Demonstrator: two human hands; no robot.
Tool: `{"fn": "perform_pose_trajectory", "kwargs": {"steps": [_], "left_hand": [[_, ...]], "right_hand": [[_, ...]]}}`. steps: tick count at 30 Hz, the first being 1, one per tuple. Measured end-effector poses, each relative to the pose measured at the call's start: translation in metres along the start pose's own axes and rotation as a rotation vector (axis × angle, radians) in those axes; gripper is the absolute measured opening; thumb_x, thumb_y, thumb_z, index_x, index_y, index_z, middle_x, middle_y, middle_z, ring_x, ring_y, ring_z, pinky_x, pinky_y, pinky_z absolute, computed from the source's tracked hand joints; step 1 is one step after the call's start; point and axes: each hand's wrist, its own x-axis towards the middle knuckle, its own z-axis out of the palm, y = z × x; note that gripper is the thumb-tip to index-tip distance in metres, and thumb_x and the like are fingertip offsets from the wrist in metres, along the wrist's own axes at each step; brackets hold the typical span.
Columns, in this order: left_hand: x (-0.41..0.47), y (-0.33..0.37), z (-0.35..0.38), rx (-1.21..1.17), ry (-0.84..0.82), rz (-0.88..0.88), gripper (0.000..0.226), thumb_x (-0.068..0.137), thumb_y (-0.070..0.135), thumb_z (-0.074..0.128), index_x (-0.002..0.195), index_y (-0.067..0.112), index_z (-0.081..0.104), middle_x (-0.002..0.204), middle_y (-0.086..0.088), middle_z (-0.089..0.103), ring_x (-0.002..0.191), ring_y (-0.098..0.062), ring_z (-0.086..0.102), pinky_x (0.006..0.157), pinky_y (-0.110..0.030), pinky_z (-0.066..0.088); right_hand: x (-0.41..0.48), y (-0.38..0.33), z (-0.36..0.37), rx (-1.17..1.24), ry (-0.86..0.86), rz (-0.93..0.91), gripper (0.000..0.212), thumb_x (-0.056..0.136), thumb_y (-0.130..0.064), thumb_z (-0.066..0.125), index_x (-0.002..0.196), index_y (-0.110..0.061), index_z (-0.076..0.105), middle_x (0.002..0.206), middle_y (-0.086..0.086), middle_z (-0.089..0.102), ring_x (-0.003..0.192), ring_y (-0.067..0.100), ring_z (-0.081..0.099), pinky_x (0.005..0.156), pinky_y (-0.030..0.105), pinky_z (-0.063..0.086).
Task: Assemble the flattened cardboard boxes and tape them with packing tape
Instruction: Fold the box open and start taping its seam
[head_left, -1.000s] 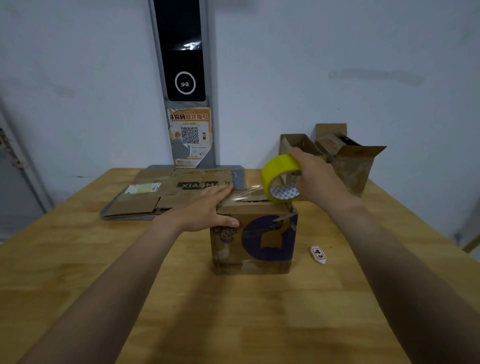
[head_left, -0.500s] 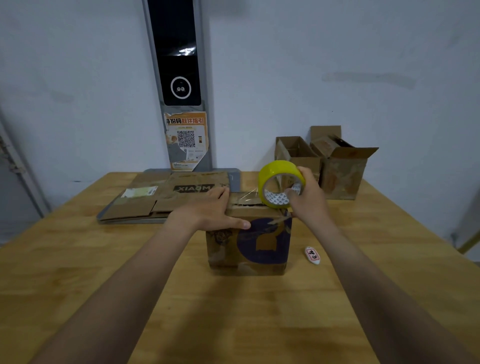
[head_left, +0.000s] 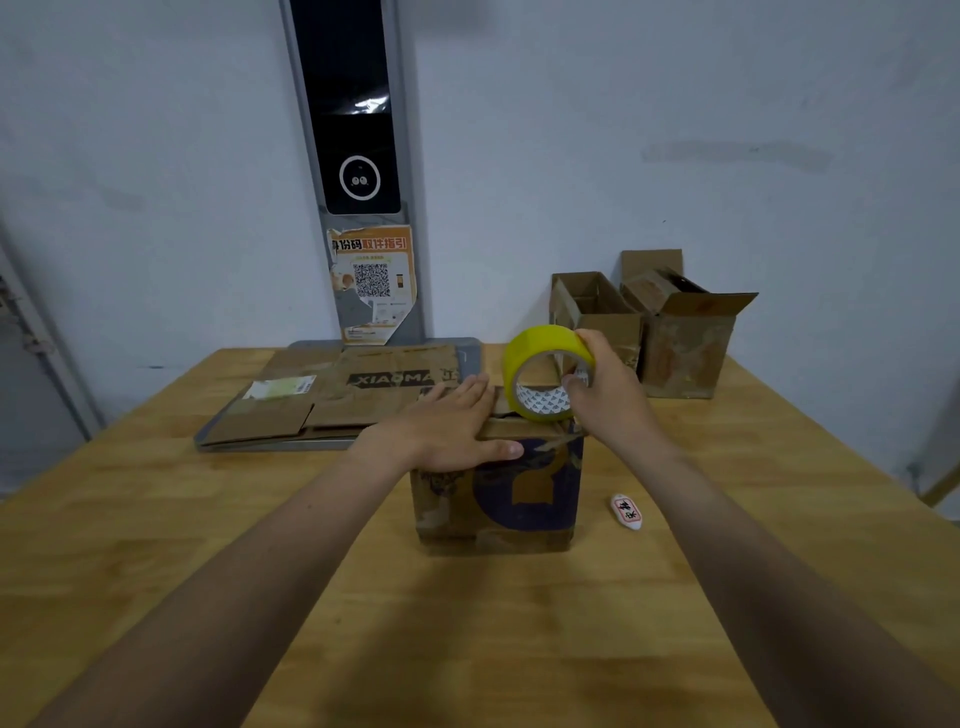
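Note:
A brown cardboard box (head_left: 498, 493) with a purple print stands upright at the middle of the wooden table. My left hand (head_left: 447, 428) lies flat on its closed top, fingers straight, thumb over the front edge. My right hand (head_left: 608, 395) grips a yellow roll of packing tape (head_left: 540, 371), held on edge on the box's top right, thumb inside the core. Flattened cardboard boxes (head_left: 337, 400) lie stacked at the back left, one printed XIAOMA.
Two open cardboard boxes (head_left: 675, 332) stand at the back right near the wall. A small white cutter (head_left: 627, 512) lies on the table (head_left: 156, 519) right of the box. A grey pillar with a dark screen and a QR poster (head_left: 371, 286) rises behind the flat boxes.
The tape roll came down from above the box's far right corner onto its top and toward me. My left hand stayed pressed on the lid.

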Motion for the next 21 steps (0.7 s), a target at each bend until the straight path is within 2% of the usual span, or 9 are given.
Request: {"fn": "perform_pose_trajectory", "kwargs": {"steps": [3,7,10,14,21], "left_hand": [[-0.001,0.0,-0.002,-0.02,-0.01,-0.003,0.105,0.093,0.08,0.028,0.163,0.011,-0.01,0.17,-0.005,-0.018,0.157,-0.014,-0.015,0.128,-0.043,-0.004],[-0.002,0.0,-0.003,-0.019,-0.01,-0.011,0.105,0.094,0.078,0.03,0.163,0.011,-0.01,0.17,-0.005,-0.019,0.157,-0.013,-0.014,0.128,-0.041,-0.004],[-0.004,-0.001,-0.001,-0.008,0.001,-0.012,0.106,0.093,0.08,0.028,0.162,0.01,-0.011,0.17,-0.005,-0.019,0.157,-0.013,-0.014,0.127,-0.04,-0.004],[-0.003,0.0,-0.001,0.003,0.006,-0.011,0.109,0.09,0.082,0.027,0.162,0.01,-0.013,0.17,-0.004,-0.019,0.157,-0.012,-0.014,0.127,-0.039,-0.004],[-0.004,0.0,0.0,0.023,0.003,-0.022,0.115,0.083,0.087,0.021,0.163,0.011,-0.012,0.17,-0.004,-0.018,0.157,-0.013,-0.013,0.128,-0.038,-0.003]], "right_hand": [[0.007,-0.007,-0.01,-0.082,-0.014,-0.026,0.037,0.104,-0.013,0.049,0.136,-0.032,0.049,0.109,-0.002,0.062,0.096,0.03,0.063,0.077,0.047,0.056],[0.01,-0.021,-0.021,-0.267,-0.041,-0.147,0.049,0.099,-0.008,0.048,0.137,-0.038,0.047,0.117,0.001,0.063,0.088,0.041,0.066,0.074,0.051,0.057],[0.011,-0.018,-0.04,-0.454,0.008,-0.16,0.064,0.091,0.001,0.05,0.138,-0.041,0.044,0.122,0.003,0.058,0.101,0.044,0.06,0.074,0.049,0.05],[0.004,0.002,-0.062,-0.638,0.008,-0.116,0.07,0.087,0.0,0.056,0.139,-0.045,0.039,0.125,-0.002,0.053,0.101,0.043,0.06,0.072,0.05,0.051],[-0.017,0.036,-0.051,-0.662,0.031,-0.118,0.069,0.087,0.001,0.058,0.137,-0.042,0.039,0.115,0.001,0.05,0.079,0.036,0.059,0.056,0.035,0.039]]}}
